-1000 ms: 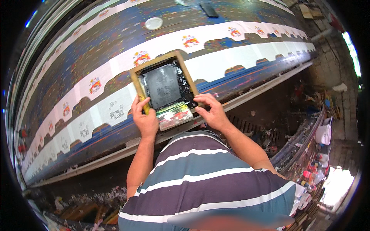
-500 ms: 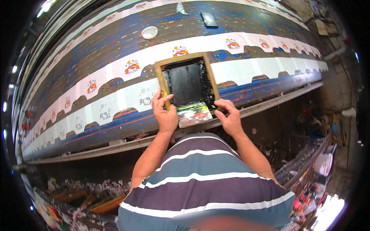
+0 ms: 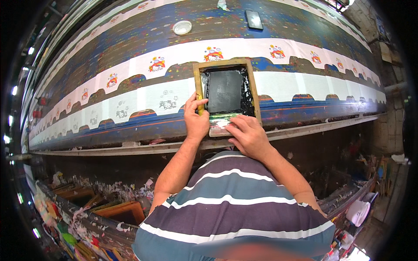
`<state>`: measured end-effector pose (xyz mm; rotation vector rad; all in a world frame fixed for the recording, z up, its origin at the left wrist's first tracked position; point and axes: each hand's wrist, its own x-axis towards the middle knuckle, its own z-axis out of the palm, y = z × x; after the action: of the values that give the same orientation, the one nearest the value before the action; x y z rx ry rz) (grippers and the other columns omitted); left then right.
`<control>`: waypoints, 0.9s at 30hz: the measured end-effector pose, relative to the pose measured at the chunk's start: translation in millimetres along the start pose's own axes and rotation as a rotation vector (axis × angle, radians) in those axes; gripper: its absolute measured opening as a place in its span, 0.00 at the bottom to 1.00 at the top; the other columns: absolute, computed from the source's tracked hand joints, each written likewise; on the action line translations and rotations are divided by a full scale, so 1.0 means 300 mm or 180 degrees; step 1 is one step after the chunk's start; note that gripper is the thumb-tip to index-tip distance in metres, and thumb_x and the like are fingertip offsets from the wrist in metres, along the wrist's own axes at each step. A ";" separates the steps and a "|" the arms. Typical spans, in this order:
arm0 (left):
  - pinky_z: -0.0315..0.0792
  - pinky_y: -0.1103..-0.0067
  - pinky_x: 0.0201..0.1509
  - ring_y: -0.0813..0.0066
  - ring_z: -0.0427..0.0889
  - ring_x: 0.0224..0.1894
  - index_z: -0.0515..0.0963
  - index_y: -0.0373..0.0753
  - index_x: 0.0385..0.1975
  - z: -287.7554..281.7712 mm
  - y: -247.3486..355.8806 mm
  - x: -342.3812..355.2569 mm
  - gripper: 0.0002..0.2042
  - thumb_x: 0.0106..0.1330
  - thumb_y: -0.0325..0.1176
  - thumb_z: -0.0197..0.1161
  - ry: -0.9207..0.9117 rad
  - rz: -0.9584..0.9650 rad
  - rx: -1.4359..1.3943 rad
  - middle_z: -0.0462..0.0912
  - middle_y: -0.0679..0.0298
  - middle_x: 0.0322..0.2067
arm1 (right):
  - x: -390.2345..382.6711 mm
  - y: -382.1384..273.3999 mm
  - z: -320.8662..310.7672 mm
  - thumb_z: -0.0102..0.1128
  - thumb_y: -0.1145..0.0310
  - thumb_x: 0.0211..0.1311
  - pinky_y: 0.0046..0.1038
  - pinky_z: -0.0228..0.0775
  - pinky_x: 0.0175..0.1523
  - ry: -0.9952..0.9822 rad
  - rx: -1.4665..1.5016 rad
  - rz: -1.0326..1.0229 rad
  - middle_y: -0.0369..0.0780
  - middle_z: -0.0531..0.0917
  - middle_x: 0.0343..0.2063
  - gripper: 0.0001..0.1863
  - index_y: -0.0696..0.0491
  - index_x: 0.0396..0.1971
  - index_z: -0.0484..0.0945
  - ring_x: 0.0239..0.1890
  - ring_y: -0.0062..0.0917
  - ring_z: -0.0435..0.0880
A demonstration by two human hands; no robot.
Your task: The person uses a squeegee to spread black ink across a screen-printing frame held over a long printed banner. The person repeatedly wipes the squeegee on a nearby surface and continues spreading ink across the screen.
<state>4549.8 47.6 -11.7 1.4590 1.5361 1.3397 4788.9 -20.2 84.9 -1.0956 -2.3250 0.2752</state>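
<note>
A wooden screen frame (image 3: 253,100) with black ink inside (image 3: 224,90) lies on a strip of white fabric (image 3: 279,85) with black outline prints. My left hand (image 3: 196,122) grips the frame's left side. Across the frame's lower part lies a paint-smeared squeegee blade (image 3: 217,129), streaked green, white and pink. My right hand (image 3: 249,137) has its bent fingers on the squeegee, thumb below them.
Farther back on the paint-speckled table (image 3: 130,48) lie a strip with colorful cartoon prints (image 3: 294,52), a phone (image 3: 254,20), a white dish (image 3: 182,27) and a small crumpled item (image 3: 223,5). Below the table edge are cluttered trays of wooden frames (image 3: 119,211) and scraps.
My right hand has moved from the frame's right side inward onto the squeegee. The frame sits more upright in view as the camera turned; my left hand still grips it.
</note>
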 end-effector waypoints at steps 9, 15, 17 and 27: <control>0.86 0.73 0.59 0.66 0.92 0.56 0.90 0.34 0.55 -0.046 -0.025 0.050 0.13 0.75 0.19 0.68 -0.0106 -0.0351 -0.0362 0.87 0.48 0.67 | 0.243 0.128 -0.059 0.66 0.77 0.60 0.44 0.84 0.57 -0.0716 -0.0231 -0.0189 0.46 0.90 0.44 0.19 0.56 0.53 0.86 0.50 0.44 0.91; 0.86 0.78 0.51 0.81 0.87 0.41 0.84 0.35 0.70 -0.097 0.026 0.125 0.26 0.70 0.18 0.74 -0.0486 -0.0899 -0.0381 0.91 0.55 0.56 | 0.323 0.222 -0.101 0.62 0.82 0.64 0.48 0.84 0.63 -0.1098 -0.0126 0.0389 0.48 0.91 0.50 0.22 0.56 0.58 0.85 0.57 0.49 0.91; 0.85 0.79 0.51 0.82 0.85 0.40 0.82 0.34 0.72 -0.099 0.035 0.135 0.29 0.69 0.18 0.74 -0.0551 -0.0966 -0.0273 0.91 0.55 0.57 | 0.317 0.232 -0.105 0.62 0.81 0.68 0.49 0.84 0.63 -0.1149 0.0029 0.0559 0.50 0.91 0.51 0.20 0.55 0.59 0.85 0.58 0.50 0.91; 0.86 0.77 0.47 0.81 0.87 0.38 0.81 0.36 0.73 -0.102 0.041 0.138 0.30 0.70 0.19 0.75 -0.0614 -0.0971 -0.0121 0.90 0.54 0.57 | 0.326 0.281 -0.071 0.66 0.78 0.70 0.52 0.83 0.62 -0.1850 0.0705 0.1357 0.56 0.93 0.47 0.18 0.57 0.59 0.87 0.56 0.56 0.92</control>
<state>4517.5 78.3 16.7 1.2322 1.5253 1.0138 4805.0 107.8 107.2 -1.5392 -2.4193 1.1126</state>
